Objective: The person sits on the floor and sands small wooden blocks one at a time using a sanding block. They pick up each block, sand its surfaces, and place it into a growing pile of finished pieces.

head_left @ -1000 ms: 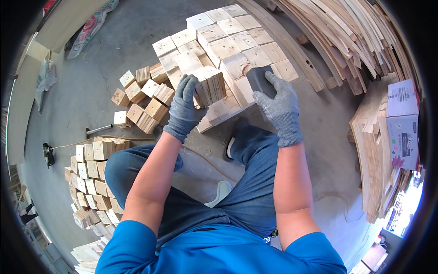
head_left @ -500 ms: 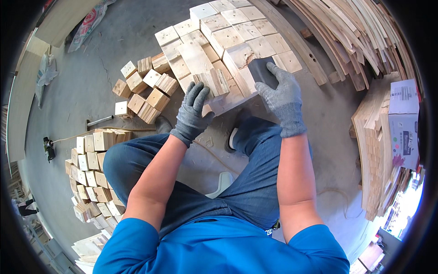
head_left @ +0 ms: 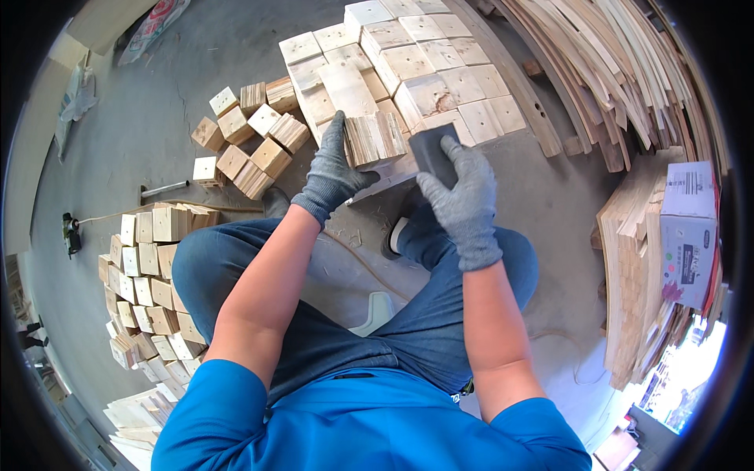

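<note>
A dark grey rectangular block, which looks like a sanding block (head_left: 433,155), is held in my gloved right hand (head_left: 463,192), thumb on the near side and fingers over its right edge. It is just right of a layered wooden block (head_left: 375,140) that lies at the near edge of a low stack. My gloved left hand (head_left: 334,169) stands along the left side of that block. Its fingers are stretched out together and the thumb is spread below the block's near face. A pale flat wooden piece (head_left: 345,88) lies directly behind the layered face.
Stacked wooden blocks (head_left: 463,82) fill the far middle. Loose blocks (head_left: 234,125) lie left of them, and another pile (head_left: 141,267) stands beside my left knee. Long planks (head_left: 597,71) and a carton (head_left: 687,235) are at the right. A hose (head_left: 361,263) crosses the floor.
My right hand has moved left and nearer with the sanding block, toward the layered block. The left hand's fingers have drawn together along the block's left side. The view has shifted slightly.
</note>
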Demonstrator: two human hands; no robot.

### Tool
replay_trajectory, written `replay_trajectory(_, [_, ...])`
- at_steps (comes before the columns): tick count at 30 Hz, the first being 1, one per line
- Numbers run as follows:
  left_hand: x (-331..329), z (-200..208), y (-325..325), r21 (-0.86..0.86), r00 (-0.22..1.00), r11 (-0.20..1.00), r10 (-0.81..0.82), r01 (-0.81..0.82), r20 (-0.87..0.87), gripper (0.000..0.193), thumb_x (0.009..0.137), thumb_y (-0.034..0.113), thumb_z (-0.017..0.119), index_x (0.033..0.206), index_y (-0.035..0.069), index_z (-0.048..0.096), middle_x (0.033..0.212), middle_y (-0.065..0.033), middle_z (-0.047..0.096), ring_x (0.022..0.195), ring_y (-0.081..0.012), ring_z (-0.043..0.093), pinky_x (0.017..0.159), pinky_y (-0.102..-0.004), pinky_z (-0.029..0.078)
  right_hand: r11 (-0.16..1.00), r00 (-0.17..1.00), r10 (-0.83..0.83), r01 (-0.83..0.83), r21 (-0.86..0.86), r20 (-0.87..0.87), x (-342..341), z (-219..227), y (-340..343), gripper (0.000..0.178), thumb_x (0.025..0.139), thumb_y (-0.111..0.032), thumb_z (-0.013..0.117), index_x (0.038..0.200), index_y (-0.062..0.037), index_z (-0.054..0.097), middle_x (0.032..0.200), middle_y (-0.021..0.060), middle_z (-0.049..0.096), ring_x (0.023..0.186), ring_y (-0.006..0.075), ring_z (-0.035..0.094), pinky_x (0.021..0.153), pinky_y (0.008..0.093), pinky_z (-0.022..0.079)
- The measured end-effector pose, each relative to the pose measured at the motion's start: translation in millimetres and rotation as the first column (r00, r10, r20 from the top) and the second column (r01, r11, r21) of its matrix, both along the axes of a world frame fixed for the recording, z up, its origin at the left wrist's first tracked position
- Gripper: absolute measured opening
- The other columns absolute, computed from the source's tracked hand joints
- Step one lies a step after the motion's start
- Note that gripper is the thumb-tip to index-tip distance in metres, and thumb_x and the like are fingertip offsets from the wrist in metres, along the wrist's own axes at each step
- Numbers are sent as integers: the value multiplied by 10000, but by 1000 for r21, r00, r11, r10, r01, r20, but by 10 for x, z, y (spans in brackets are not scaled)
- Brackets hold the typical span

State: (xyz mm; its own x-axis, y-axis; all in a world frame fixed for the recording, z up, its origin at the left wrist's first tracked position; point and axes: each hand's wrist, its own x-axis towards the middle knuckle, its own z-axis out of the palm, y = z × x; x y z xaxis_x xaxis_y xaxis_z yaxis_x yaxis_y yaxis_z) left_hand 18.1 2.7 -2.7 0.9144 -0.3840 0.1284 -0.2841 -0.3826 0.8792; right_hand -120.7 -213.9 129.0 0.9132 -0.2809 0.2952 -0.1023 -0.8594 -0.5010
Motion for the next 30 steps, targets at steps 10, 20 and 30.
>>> replay_trajectory(10, [8,87,-43,65,999,997,33,-32,-10,1238,588,285,1068,1599,65,387,1485,-213,515,1371,-381,565,1202,-451,487,973,995,-55,36,-230,-79,97,-279,480,716,812,-339,913,1453,-112,688,1413,272,626,1277,471,604,1114,542,496])
replay_trajectory(20, [20,135,-48,29,1000,999,17,-17,-4,1169,553,273,1060,1537,96,453,1447,-208,554,1370,-425,550,1184,-489,487,981,995,-90,79,-175,-52,1159,-187,96,676,819,-375,903,1397,-78,716,1267,251,699,1152,426,693,1025,512,557])
replay_trajectory(30, [-11,168,-23,41,998,997,60,-60,4,1130,576,279,1047,1535,105,475,1428,-219,575,1335,-425,582,1180,-486,492,980,994,-81,67,-185,-71,93,-354,414,712,825,-351,904,1457,-115,677,1384,262,634,1256,465,603,1104,565,492])
